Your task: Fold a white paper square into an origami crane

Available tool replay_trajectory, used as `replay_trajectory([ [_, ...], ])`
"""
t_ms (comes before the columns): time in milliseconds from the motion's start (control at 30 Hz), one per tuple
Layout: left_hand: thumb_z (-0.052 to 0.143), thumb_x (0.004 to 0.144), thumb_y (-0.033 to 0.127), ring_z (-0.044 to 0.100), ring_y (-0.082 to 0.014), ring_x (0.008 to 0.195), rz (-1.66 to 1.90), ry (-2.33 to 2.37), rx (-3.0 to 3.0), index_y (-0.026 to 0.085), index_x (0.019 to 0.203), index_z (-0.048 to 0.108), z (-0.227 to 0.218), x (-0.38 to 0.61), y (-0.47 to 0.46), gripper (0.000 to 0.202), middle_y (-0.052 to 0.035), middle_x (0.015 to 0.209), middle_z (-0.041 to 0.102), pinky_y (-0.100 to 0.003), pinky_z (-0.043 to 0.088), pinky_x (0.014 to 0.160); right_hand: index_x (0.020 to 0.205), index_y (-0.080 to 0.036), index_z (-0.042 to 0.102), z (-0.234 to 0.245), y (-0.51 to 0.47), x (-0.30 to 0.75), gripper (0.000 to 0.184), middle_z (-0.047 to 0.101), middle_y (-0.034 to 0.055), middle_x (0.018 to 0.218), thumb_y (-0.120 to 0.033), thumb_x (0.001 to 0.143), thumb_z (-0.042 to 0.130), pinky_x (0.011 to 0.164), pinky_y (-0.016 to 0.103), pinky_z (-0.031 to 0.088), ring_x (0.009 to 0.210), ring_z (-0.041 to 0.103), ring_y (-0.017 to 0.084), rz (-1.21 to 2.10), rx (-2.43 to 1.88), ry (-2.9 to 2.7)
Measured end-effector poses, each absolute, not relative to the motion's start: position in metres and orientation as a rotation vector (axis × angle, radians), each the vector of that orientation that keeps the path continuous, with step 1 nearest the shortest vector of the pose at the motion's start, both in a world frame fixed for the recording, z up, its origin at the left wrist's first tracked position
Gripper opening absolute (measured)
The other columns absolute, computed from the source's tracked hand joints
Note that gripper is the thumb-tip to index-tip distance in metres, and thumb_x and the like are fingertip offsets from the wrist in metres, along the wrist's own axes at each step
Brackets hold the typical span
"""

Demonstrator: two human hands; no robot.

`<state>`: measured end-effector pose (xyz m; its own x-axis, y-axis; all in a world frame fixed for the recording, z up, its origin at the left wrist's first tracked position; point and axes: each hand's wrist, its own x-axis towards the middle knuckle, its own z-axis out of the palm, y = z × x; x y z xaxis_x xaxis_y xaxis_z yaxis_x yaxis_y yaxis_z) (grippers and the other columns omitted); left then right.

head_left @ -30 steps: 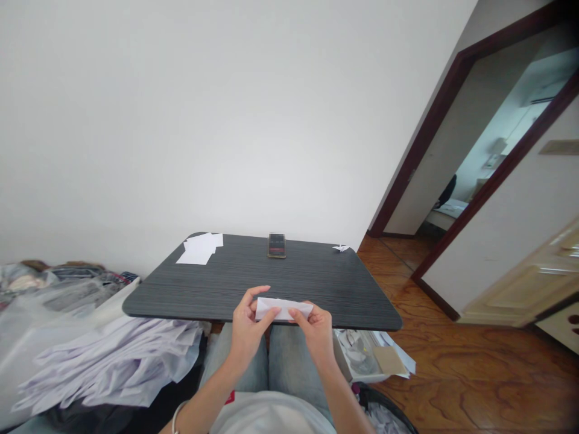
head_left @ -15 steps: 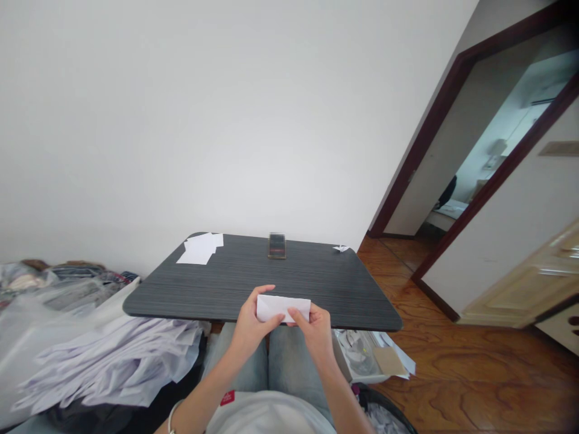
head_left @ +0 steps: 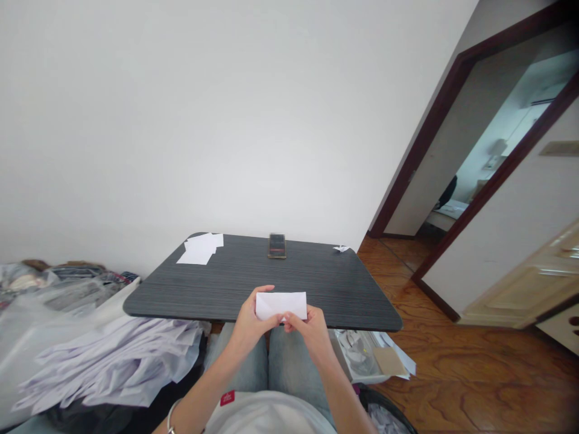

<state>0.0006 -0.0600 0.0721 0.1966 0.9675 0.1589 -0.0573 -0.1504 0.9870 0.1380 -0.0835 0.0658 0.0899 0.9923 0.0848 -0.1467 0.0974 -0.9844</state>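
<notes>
Left grip, right grip both clenched on folded white paper, pinched at either end to hold it flat over near edge of tabletop.

**Matt paper, grained table, glossy wood**

The folded paper at the near edge was smooth, matt and white. The far table top looked like dark, finely grained laminate, while the varnished wooden floor on the right shone glossy. The jeans were pale denim cloth.

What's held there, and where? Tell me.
A folded white paper: the left hand pinches its lower left corner, the right hand its lower right edge.
</notes>
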Motion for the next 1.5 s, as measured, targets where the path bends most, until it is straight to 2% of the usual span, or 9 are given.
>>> replay_trajectory([
  [167,0.070,0.055,0.018,0.054,-0.0104,0.052,1.105,0.866,1.309,0.014,0.108,0.041,0.069,-0.001,-0.058,0.060,0.0009,0.072,0.057,-0.023,0.045,0.051,0.061,-0.012,0.063,0.063,-0.082,0.138,0.016,0.061,0.0009,0.047,-0.028,0.062,0.066,0.045,0.024,0.046,0.042,0.054,0.013,1.098,-1.093,-1.108],
  [433,0.069,0.056,0.015,0.055,-0.0097,0.053,1.077,0.828,1.314,0.013,0.120,0.034,0.071,-0.004,-0.056,0.072,-0.0010,0.078,0.058,-0.023,0.046,0.052,0.061,-0.011,0.063,0.062,-0.082,0.137,0.015,0.062,0.0012,0.049,-0.026,0.063,0.065,0.046,0.025,0.046,0.042,0.055,0.014,1.059,-1.118,-1.122],
  [800,0.070,0.056,0.015,0.056,-0.0100,0.053,1.051,0.800,1.127,0.011,0.125,0.026,0.075,-0.008,-0.058,0.082,0.0010,0.065,0.061,-0.023,0.045,0.056,0.060,-0.011,0.063,0.060,-0.079,0.140,0.018,0.063,0.0031,0.049,-0.029,0.064,0.065,0.047,0.026,0.047,0.044,0.056,0.015,0.998,-1.136,-1.110],
  [867,0.069,0.057,0.016,0.057,-0.0106,0.054,1.051,0.795,1.118,0.011,0.126,0.026,0.076,-0.011,-0.058,0.082,0.0013,0.064,0.062,-0.023,0.045,0.057,0.062,-0.011,0.063,0.057,-0.078,0.142,0.019,0.063,0.0034,0.051,-0.029,0.064,0.065,0.047,0.026,0.048,0.044,0.056,0.015,0.992,-1.138,-1.088],
  [1067,0.070,0.057,0.018,0.057,-0.0104,0.051,1.101,0.791,1.118,0.014,0.128,0.028,0.073,-0.021,-0.054,0.082,0.0094,0.050,0.051,-0.024,0.044,0.058,0.063,-0.010,0.064,0.054,-0.076,0.145,0.022,0.064,0.0042,0.051,-0.032,0.063,0.067,0.047,0.028,0.049,0.045,0.057,0.016,0.990,-1.144,-1.055],
  [1333,0.070,0.057,0.019,0.058,-0.0118,0.056,1.129,0.834,1.102,0.014,0.130,0.025,0.074,-0.027,-0.054,0.085,0.0063,0.054,0.057,-0.026,0.045,0.062,0.061,-0.010,0.064,0.055,-0.075,0.145,0.023,0.064,0.0044,0.051,-0.032,0.061,0.068,0.046,0.027,0.050,0.044,0.057,0.015,0.990,-1.146,-1.020],
  [1500,0.069,0.058,0.022,0.057,-0.0120,0.059,1.187,0.886,1.084,0.016,0.125,0.034,0.080,-0.031,-0.056,0.076,0.0042,0.060,0.059,-0.026,0.046,0.062,0.061,-0.010,0.064,0.056,-0.075,0.146,0.024,0.063,0.0038,0.050,-0.034,0.059,0.069,0.046,0.028,0.050,0.043,0.057,0.015,0.978,-1.147,-0.948],
])
